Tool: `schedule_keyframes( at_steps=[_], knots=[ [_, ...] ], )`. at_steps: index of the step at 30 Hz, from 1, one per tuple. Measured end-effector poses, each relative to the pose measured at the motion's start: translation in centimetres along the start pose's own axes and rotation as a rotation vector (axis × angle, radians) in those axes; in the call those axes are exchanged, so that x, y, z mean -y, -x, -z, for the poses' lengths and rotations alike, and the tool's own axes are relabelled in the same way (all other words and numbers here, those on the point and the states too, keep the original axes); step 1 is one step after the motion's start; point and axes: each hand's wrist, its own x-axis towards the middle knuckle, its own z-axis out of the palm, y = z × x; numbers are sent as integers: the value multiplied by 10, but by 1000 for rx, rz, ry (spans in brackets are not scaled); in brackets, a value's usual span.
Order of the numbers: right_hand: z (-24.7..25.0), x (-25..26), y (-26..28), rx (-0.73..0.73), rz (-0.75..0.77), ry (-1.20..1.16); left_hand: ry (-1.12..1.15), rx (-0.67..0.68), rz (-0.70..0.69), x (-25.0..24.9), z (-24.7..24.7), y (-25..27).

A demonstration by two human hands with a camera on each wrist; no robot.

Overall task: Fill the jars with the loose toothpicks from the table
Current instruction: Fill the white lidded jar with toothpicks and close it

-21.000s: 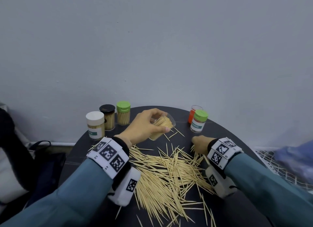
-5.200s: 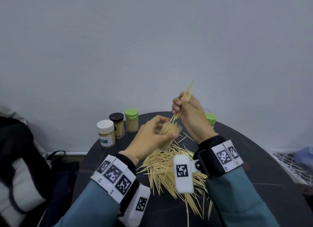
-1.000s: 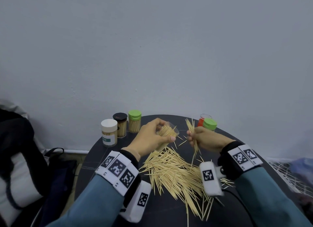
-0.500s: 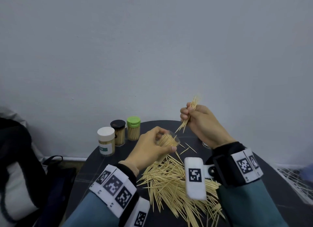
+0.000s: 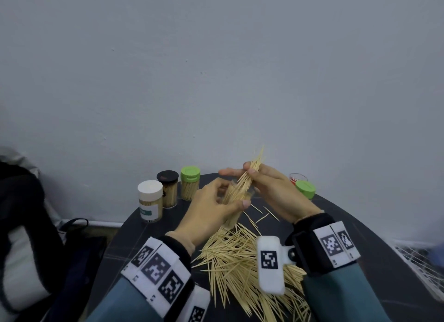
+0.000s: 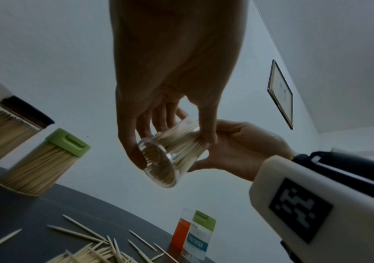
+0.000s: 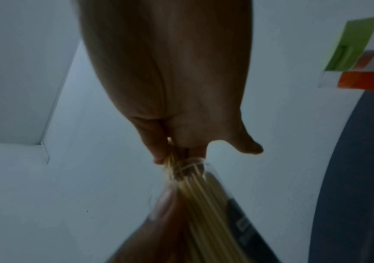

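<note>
My left hand (image 5: 216,208) grips a clear jar (image 6: 170,156), tilted and lifted above the dark round table (image 5: 348,230); it is packed with toothpicks. My right hand (image 5: 266,187) pinches a small bundle of toothpicks (image 5: 252,170) between thumb and fingers, and the bundle's lower ends reach into the jar's mouth (image 7: 190,165). The upper ends fan out above the hand. A big pile of loose toothpicks (image 5: 237,257) lies on the table below both wrists, with a few strays (image 5: 262,216) farther back.
At the back left stand a white-lidded jar (image 5: 150,201), a black-lidded jar (image 5: 168,187) and a green-lidded jar (image 5: 189,184), all with toothpicks. At the back right are a green-lidded jar (image 5: 305,189) and an orange container (image 5: 296,177). A dark bag (image 5: 36,237) sits left.
My right hand came down and left with its bundle, from held high to the jar's mouth. A second ago it was low near the table. The left hand kept the jar.
</note>
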Motion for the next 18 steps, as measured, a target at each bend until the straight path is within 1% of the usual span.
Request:
schedule_keyframes(
  at_steps=[2, 6, 10, 12, 18],
  knots=[
    [4, -1, 1, 43, -37, 37, 14, 4, -10, -1, -1, 1],
    [7, -3, 3, 108, -122, 251, 0, 11, 3, 1, -2, 1],
    [6, 0, 6, 99, -175, 336, 1, 39, 26, 4, -4, 0],
    [8, 1, 6, 97, -161, 337, -1, 45, 39, 6, -5, 0],
    [12, 1, 5, 56, -40, 231, 23, 66, 64, 7, -9, 0]
  ],
)
